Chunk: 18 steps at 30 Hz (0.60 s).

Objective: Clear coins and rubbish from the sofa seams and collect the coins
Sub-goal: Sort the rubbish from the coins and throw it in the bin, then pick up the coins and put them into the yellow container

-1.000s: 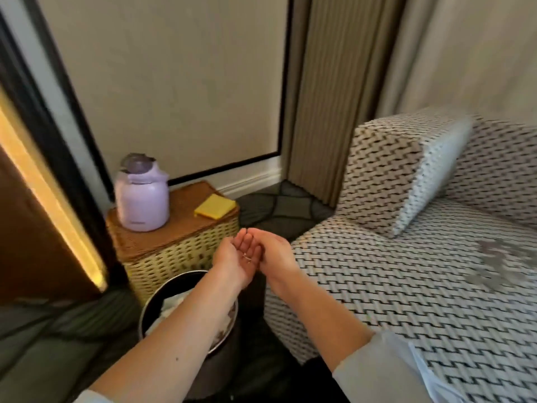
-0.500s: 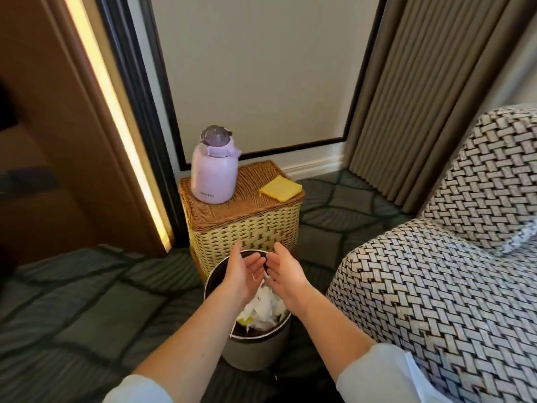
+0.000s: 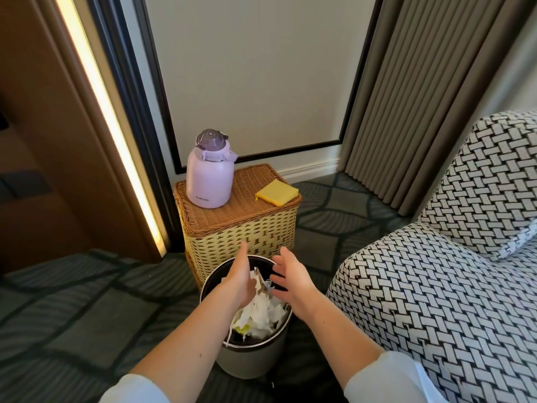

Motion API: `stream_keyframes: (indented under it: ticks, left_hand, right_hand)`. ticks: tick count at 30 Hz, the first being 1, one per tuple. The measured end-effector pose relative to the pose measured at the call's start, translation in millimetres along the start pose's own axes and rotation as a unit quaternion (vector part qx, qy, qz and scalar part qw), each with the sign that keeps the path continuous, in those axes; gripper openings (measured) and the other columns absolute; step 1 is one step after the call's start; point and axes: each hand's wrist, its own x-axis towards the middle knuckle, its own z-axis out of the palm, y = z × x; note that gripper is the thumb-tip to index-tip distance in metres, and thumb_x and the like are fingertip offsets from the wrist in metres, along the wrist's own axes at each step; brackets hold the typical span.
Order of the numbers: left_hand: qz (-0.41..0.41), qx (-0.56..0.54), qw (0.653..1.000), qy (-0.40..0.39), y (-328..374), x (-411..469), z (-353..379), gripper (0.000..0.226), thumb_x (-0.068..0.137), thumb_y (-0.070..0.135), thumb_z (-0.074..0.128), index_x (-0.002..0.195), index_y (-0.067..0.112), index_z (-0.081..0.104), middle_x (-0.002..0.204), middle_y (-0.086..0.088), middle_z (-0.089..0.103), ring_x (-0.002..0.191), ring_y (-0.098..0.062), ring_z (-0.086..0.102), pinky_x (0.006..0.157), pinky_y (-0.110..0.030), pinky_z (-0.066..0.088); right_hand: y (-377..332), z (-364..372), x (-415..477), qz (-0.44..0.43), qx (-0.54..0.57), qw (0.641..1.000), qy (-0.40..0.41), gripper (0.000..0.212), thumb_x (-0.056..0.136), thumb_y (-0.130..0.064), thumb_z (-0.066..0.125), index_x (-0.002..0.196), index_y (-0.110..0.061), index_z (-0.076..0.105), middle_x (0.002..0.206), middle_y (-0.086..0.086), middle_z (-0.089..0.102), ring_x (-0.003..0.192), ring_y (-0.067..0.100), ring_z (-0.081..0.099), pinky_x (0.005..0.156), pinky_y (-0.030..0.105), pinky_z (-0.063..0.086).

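Observation:
Both hands hover over a round grey waste bin [image 3: 252, 362] on the floor, filled with crumpled white paper rubbish [image 3: 261, 312]. My left hand [image 3: 241, 279] is held edge-on with straight fingers above the bin's left side. My right hand [image 3: 290, 279] has its fingers spread and relaxed over the right side. A small scrap [image 3: 263, 285] shows between the two hands; whether either hand touches it I cannot tell. No coins are visible. The woven black-and-white sofa [image 3: 436, 301] fills the right.
Behind the bin is a wicker basket [image 3: 241, 228] with a lilac bottle [image 3: 209, 173] and a yellow pouch [image 3: 276, 192] on its lid. Brown curtains [image 3: 412, 97] hang at the back right. A wooden panel with a light strip stands left. Dark patterned carpet covers the floor.
The view turned from the sofa to the bin. My hands, cupped together earlier, moved over the bin, separated and opened, and a scrap now shows between them.

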Motion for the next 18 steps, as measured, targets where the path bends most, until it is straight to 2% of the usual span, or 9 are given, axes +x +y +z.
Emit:
stream_keyframes:
  ticks: [2, 4, 5, 7, 9, 11, 13, 16, 18]
  left_hand:
    - [0.028, 0.062, 0.998, -0.005, 3.4, 1.7, 5.6, 0.062, 0.097, 0.05, 0.045, 0.149, 0.019, 0.033, 0.156, -0.007, 0.029, 0.138, -0.025, 0.035, 0.113, -0.039, 0.027]
    - [0.063, 0.112, 0.992, -0.004, 10.5, 6.7, 14.1, 0.044, 0.098, 0.038, 0.048, 0.137, 0.017, 0.049, 0.143, -0.005, 0.047, 0.127, -0.023, 0.047, 0.11, -0.04, 0.034]
    - [0.08, 0.13, 0.988, -0.006, 15.8, 10.2, 19.9, 0.035, 0.097, 0.034, 0.05, 0.126, 0.016, 0.057, 0.131, -0.003, 0.055, 0.12, -0.025, 0.051, 0.108, -0.042, 0.036]
    - [0.106, 0.156, 0.982, -0.009, 29.5, 14.8, 34.7, 0.018, 0.095, 0.031, 0.052, 0.099, 0.018, 0.064, 0.103, 0.001, 0.062, 0.105, -0.03, 0.057, 0.102, -0.041, 0.04]
    - [0.128, 0.172, 0.977, -0.011, 42.5, 18.2, 48.7, 0.016, 0.095, 0.032, 0.052, 0.089, 0.021, 0.063, 0.09, 0.001, 0.06, 0.089, -0.022, 0.056, 0.086, -0.034, 0.046]
    - [0.151, 0.183, 0.971, -0.02, 53.6, 26.4, 62.2, 0.017, 0.096, 0.033, 0.051, 0.086, 0.023, 0.061, 0.084, 0.003, 0.056, 0.083, -0.015, 0.05, 0.069, -0.028, 0.041]
    - [0.171, 0.191, 0.966, -0.022, 63.6, 36.6, 73.2, 0.019, 0.096, 0.033, 0.05, 0.08, 0.027, 0.058, 0.08, 0.006, 0.053, 0.076, -0.012, 0.047, 0.065, -0.027, 0.038]
    - [0.184, 0.202, 0.962, 0.0, 77.0, 55.5, 85.8, 0.011, 0.098, 0.031, 0.048, 0.097, 0.031, 0.059, 0.085, 0.007, 0.053, 0.079, -0.01, 0.049, 0.068, -0.027, 0.041]
    - [0.19, 0.198, 0.961, 0.012, 85.8, 68.8, 93.2, 0.016, 0.098, 0.028, 0.048, 0.109, 0.028, 0.06, 0.097, 0.005, 0.056, 0.089, -0.011, 0.053, 0.081, -0.03, 0.046]
  right_hand:
    - [-7.2, -4.6, 3.0, -0.036, -0.04, 0.998, 0.02, 0.043, 0.101, -0.033, 0.047, 0.14, -0.015, 0.047, 0.127, 0.004, 0.057, 0.118, 0.023, 0.054, 0.093, 0.037, 0.047]
    - [-16.9, -11.2, 8.8, -0.086, -0.093, 0.991, 0.035, 0.037, 0.1, -0.025, 0.051, 0.136, -0.017, 0.052, 0.111, 0.0, 0.061, 0.109, 0.021, 0.058, 0.091, 0.036, 0.049]
    - [-23.3, -14.8, 12.7, -0.106, -0.112, 0.987, 0.041, 0.037, 0.099, -0.024, 0.051, 0.135, -0.017, 0.053, 0.112, 0.0, 0.062, 0.11, 0.021, 0.058, 0.094, 0.037, 0.05]
    - [-38.7, -22.1, 21.5, -0.135, -0.138, 0.98, 0.052, 0.038, 0.098, -0.022, 0.052, 0.136, -0.017, 0.054, 0.127, 0.002, 0.06, 0.118, 0.02, 0.056, 0.103, 0.041, 0.047]
    - [-54.5, -29.6, 30.5, -0.156, -0.153, 0.974, 0.063, 0.038, 0.098, -0.022, 0.052, 0.136, -0.019, 0.054, 0.134, 0.002, 0.056, 0.123, 0.019, 0.053, 0.107, 0.044, 0.044]
    - [-69.6, -38.3, 42.4, -0.174, -0.164, 0.969, 0.07, 0.035, 0.098, -0.021, 0.052, 0.133, -0.02, 0.056, 0.133, 0.0, 0.057, 0.122, 0.018, 0.054, 0.107, 0.045, 0.044]
    - [-83.3, -47.4, 57.3, -0.181, -0.169, 0.966, 0.077, 0.032, 0.098, -0.021, 0.052, 0.129, -0.022, 0.058, 0.13, 0.0, 0.059, 0.12, 0.018, 0.054, 0.107, 0.045, 0.044]
    - [-101.8, -58.2, 81.4, -0.177, -0.173, 0.965, 0.084, 0.033, 0.098, -0.019, 0.052, 0.13, -0.021, 0.058, 0.13, 0.0, 0.059, 0.121, 0.018, 0.054, 0.107, 0.044, 0.044]
    - [-112.7, -63.2, 98.6, -0.178, -0.179, 0.964, 0.082, 0.035, 0.098, -0.018, 0.052, 0.133, -0.02, 0.056, 0.131, 0.0, 0.058, 0.121, 0.017, 0.054, 0.107, 0.043, 0.044]
